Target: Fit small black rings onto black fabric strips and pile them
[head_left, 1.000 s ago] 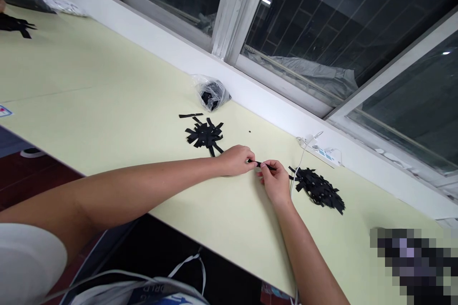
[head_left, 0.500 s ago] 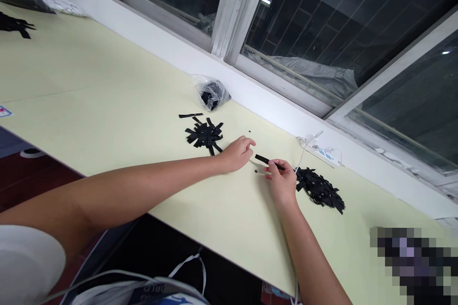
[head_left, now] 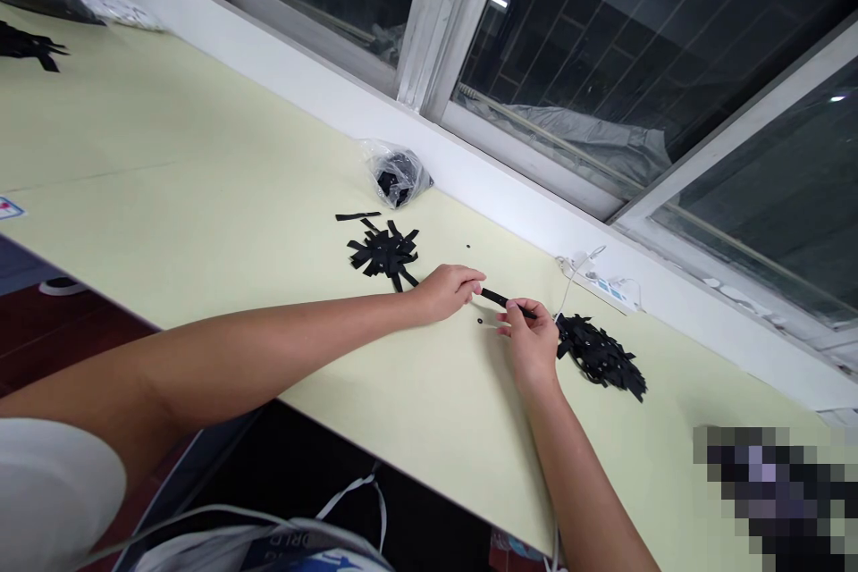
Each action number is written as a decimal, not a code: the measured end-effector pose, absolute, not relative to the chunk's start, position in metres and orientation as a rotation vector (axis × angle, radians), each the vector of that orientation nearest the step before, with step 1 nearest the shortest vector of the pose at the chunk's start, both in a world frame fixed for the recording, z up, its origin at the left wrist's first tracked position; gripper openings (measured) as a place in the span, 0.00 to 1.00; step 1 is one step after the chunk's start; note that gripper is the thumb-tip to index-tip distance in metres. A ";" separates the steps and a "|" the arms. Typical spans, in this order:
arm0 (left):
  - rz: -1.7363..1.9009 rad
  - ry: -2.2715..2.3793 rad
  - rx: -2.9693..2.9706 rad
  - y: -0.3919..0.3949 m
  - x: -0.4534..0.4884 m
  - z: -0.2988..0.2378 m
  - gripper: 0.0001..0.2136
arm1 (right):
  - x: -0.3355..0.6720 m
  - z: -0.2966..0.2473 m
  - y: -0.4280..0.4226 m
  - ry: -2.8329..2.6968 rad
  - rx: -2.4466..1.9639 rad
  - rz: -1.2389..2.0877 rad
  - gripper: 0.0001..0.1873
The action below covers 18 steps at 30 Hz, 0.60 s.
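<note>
A short black fabric strip [head_left: 494, 296] stretches between my two hands above the table. My right hand [head_left: 532, 341] pinches it near its right end with thumb and fingers. At the other end, my left hand [head_left: 448, 292] has its fingers closed on the strip's tip. Just below the strip lies a small black ring-like piece [head_left: 480, 321], and another tiny dark piece [head_left: 467, 246] rests farther back. Left of my left hand spreads a loose pile of black strips [head_left: 383, 252]. A denser heap of black strips [head_left: 600, 356] lies right of my right hand.
A clear plastic bag with black pieces [head_left: 397, 177] stands near the wall, with a single strip [head_left: 357, 216] before it. A power strip [head_left: 607, 288] with a white cable sits along the wall. More black strips [head_left: 27, 45] lie at far left. The table edge [head_left: 375, 456] runs below my arms.
My left hand has moved slightly right and its fingers have closed on the free end of the strip. My right hand has barely shifted, still holding the strip.
</note>
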<state>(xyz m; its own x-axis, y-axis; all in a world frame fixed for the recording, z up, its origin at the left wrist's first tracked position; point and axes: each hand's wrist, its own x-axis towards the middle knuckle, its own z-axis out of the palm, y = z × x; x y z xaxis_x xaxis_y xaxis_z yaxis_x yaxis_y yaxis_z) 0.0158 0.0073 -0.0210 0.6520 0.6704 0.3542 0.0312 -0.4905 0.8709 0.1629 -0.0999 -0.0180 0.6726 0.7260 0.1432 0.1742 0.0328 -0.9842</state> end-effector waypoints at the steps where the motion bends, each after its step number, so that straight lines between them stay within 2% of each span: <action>1: 0.865 0.519 1.908 0.006 0.015 -0.019 0.13 | 0.163 -0.018 -0.100 -0.782 -1.509 0.500 0.18; 18: 0.796 0.492 1.879 -0.005 0.011 -0.009 0.07 | 0.163 -0.020 -0.102 -0.889 -1.517 0.467 0.19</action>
<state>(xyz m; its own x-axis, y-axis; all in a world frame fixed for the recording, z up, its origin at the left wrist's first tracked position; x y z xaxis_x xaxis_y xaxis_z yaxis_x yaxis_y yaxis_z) 0.0115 -0.0050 -0.0087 0.7011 0.6429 0.3083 -0.0119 -0.4218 0.9066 0.1627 -0.1025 -0.0202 0.6202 0.7566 0.2072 0.2593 0.0516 -0.9644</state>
